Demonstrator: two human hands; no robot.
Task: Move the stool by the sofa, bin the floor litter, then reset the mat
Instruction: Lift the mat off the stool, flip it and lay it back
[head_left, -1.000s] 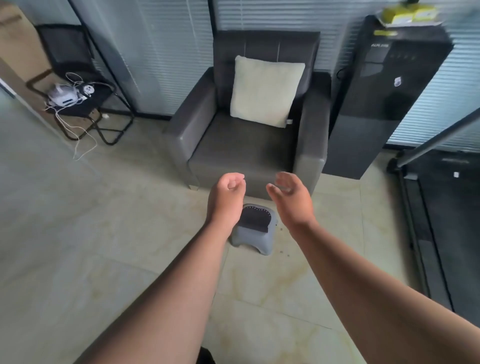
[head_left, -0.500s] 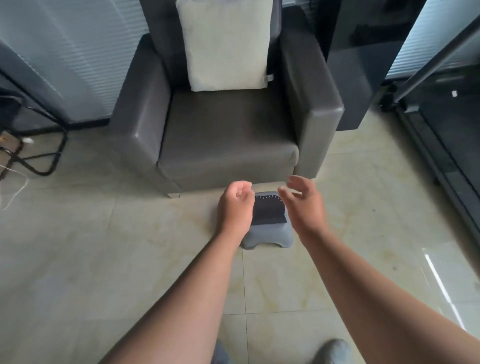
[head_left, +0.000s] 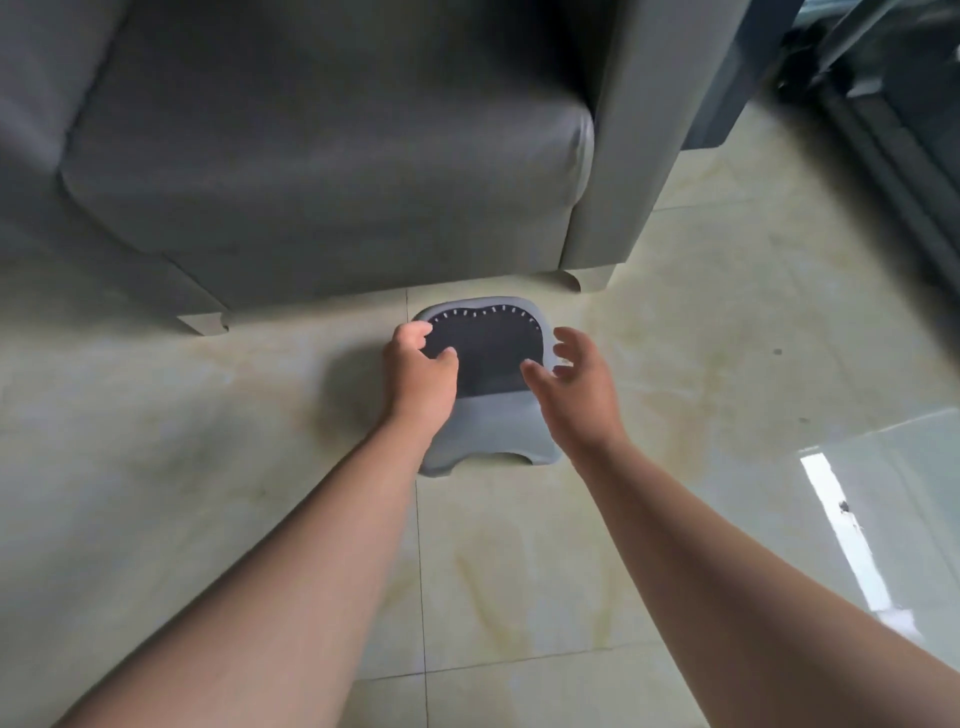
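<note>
While both arms reach down, left hand (head_left: 422, 375) half-curled over the grey stool (head_left: 485, 387), right hand (head_left: 575, 387) spread wide beside it, neither gripping, sofa (head_left: 322, 156) just beyond the fingertips.

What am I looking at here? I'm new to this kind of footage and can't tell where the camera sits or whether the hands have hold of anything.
There is no machine here: a person wears one wide-angle camera on the head, looking forward and down, so both bare arms reach into the picture from below. On the pale tiled floor stands a small grey stool with a dark top, just in front of a grey sofa. The left hand is at the stool's left edge with its fingers curled over the dark top; whether it already grips is hard to tell. The right hand is open, fingers spread, above the stool's right side, holding nothing. A few dark specks lie on the floor to the right.
</note>
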